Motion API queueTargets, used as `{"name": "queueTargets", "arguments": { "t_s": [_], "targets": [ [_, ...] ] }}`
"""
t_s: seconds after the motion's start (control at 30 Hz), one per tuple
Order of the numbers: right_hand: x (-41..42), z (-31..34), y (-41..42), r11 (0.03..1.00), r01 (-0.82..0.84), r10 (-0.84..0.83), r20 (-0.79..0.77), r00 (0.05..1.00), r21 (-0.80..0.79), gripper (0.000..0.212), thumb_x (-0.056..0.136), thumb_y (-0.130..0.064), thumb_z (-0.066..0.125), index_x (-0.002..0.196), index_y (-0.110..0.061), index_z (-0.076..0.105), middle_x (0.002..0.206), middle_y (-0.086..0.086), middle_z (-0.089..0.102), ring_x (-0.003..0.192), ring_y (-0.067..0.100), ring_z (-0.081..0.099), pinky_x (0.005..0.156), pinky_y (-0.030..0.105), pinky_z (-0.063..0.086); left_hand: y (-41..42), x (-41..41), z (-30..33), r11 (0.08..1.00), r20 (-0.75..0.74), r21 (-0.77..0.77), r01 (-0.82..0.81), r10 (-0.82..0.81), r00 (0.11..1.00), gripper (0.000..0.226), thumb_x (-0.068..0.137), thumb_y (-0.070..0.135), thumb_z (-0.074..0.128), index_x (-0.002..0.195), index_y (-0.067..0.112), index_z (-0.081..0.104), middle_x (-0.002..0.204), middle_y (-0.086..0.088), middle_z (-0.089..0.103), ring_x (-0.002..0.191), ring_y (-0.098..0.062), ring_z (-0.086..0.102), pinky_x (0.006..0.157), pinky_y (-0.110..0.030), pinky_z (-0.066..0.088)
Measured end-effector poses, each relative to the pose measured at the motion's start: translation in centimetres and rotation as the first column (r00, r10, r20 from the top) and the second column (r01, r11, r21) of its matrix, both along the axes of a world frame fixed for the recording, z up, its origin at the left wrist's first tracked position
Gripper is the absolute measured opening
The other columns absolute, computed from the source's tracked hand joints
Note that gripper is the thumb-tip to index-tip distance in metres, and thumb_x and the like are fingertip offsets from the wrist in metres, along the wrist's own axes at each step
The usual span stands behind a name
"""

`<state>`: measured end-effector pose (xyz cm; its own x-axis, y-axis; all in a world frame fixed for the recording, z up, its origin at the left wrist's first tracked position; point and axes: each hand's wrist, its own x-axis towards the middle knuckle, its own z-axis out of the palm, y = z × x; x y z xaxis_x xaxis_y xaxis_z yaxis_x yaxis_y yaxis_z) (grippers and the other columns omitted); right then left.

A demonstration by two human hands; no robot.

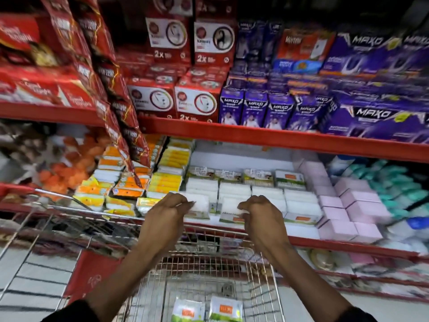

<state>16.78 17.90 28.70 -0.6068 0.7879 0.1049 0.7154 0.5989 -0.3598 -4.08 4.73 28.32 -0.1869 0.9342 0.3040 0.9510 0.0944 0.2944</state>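
Observation:
My left hand point(170, 211) grips a white packet point(200, 205) at the front of the middle shelf. My right hand point(257, 211) grips another white packet point(232, 209) right beside it. Both packets belong to rows of the same white packets point(267, 194) with green and orange labels. Below my arms stands a wire shopping cart point(209, 263). Two matching packets point(209, 309) lie in the bottom of the cart.
Red shelf edge point(278, 138) overhangs the packets. Upper shelf holds red boxes point(197, 98) and purple Maxo boxes point(255, 108). Red hanging sachet strips point(120, 101) dangle at left. Orange and yellow packs point(139, 182) lie left, pink boxes point(348, 205) right.

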Motion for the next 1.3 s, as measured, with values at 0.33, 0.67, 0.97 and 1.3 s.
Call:
{"name": "queueTargets", "arguments": {
  "t_s": [0.33, 0.67, 0.97, 1.3],
  "targets": [
    [-1.5, -2.2, 0.8, 0.999, -0.028, 0.026, 0.053, 0.998, 0.040, 0.028, 0.083, -0.005, 0.069, 0.106, -0.021, 0.073, 0.107, 0.000, 0.073, 0.105, 0.020, 0.062, 0.086, 0.034, 0.055, 4.0, -0.5, -3.5, 0.992, -0.030, -0.122, -0.011, 0.007, 1.000, 0.049, 0.063, -0.012, 0.075, 0.105, 0.013, 0.076, 0.091, -0.001, 0.072, 0.090, -0.023, 0.065, 0.057, -0.036, 0.061],
    [-2.6, -4.5, 1.3, 0.999, -0.028, 0.023, 0.115, 0.993, 0.041, 0.029, 0.082, -0.002, 0.067, 0.104, -0.019, 0.074, 0.105, 0.002, 0.073, 0.102, 0.019, 0.061, 0.086, 0.033, 0.054, 5.3, -0.4, -5.5, 0.973, -0.066, -0.226, -0.047, 0.032, 0.997, 0.046, 0.067, -0.011, 0.074, 0.105, 0.014, 0.076, 0.092, -0.003, 0.074, 0.087, -0.025, 0.068, 0.062, -0.039, 0.063],
    [-2.6, -5.7, 1.6, 1.000, -0.005, 0.003, 0.119, 0.993, 0.024, 0.027, 0.083, -0.007, 0.069, 0.107, -0.020, 0.072, 0.106, 0.003, 0.073, 0.102, 0.020, 0.061, 0.086, 0.034, 0.055, 5.7, -0.2, -7.3, 0.958, -0.098, -0.282, -0.048, 0.021, 0.995, 0.047, 0.070, -0.012, 0.065, 0.105, 0.017, 0.075, 0.096, -0.003, 0.073, 0.090, -0.024, 0.068, 0.061, -0.043, 0.063],
    [-2.4, -5.8, 1.8, 0.999, -0.034, 0.032, 0.104, 0.994, 0.010, 0.031, 0.085, -0.008, 0.067, 0.112, -0.021, 0.071, 0.113, 0.001, 0.071, 0.107, 0.020, 0.059, 0.087, 0.033, 0.053, 5.9, -0.2, -8.2, 0.958, -0.099, -0.280, -0.065, 0.038, 0.994, 0.048, 0.073, -0.012, 0.068, 0.111, 0.017, 0.072, 0.101, -0.005, 0.073, 0.099, -0.026, 0.063, 0.067, -0.048, 0.062]
  ]
}}
